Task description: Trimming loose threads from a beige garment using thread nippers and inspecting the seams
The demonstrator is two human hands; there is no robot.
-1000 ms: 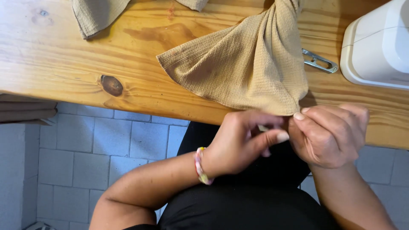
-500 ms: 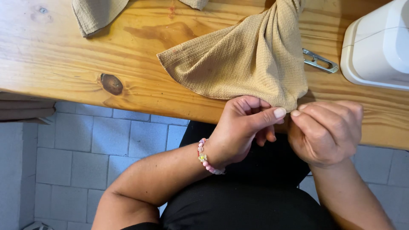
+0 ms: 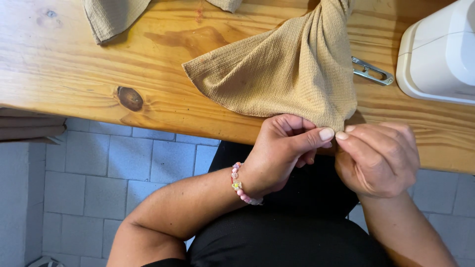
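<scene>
Left hand (image 3: pixel 284 151) and right hand (image 3: pixel 378 158) at the table edge, fingertips pinched together on the lower corner of a tan textured cloth (image 3: pixel 282 74) draped over a wooden table (image 3: pixel 74 74). At two o'clock, metal clip (image 3: pixel 372 71), white machine (image 3: pixel 440 54). At eleven o'clock, second tan cloth (image 3: pixel 111 17).

Tan textured cloth (image 3: pixel 282 74) — bunched, fanned across wooden table (image 3: pixel 74 74), lower corner hanging just over table's near edge.

Matt crinkled cloth (image 3: pixel 282 74); glossy wood table (image 3: pixel 74 74).
</scene>
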